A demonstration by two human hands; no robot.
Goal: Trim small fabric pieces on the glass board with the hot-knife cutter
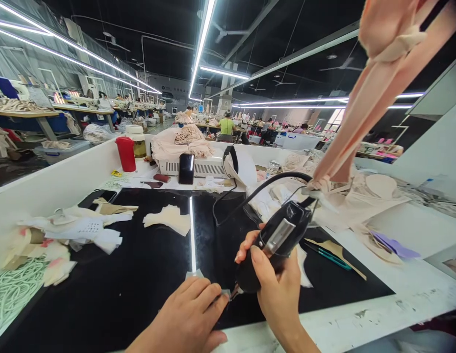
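My right hand [279,289] is wrapped round a black corded power tool [272,245] with a silver plate on its side. Its narrow metal tip points down at a small greyish translucent piece [225,292] on the black work mat [139,289]. My left hand [189,311], fingers together and bent, presses that piece down beside the tip; most of it is hidden under the fingers. Pink fabric strips [355,113] are tied above the tool's rear end. A cream fabric piece [169,218] lies farther back on the mat.
White templates [84,226] and pale green cord [20,284] lie to the left. Teal-handled tweezers [331,257] rest on the right. A red cup [125,154], a phone [186,168] and a white box [209,166] stand at the back. Other people sit at far tables.
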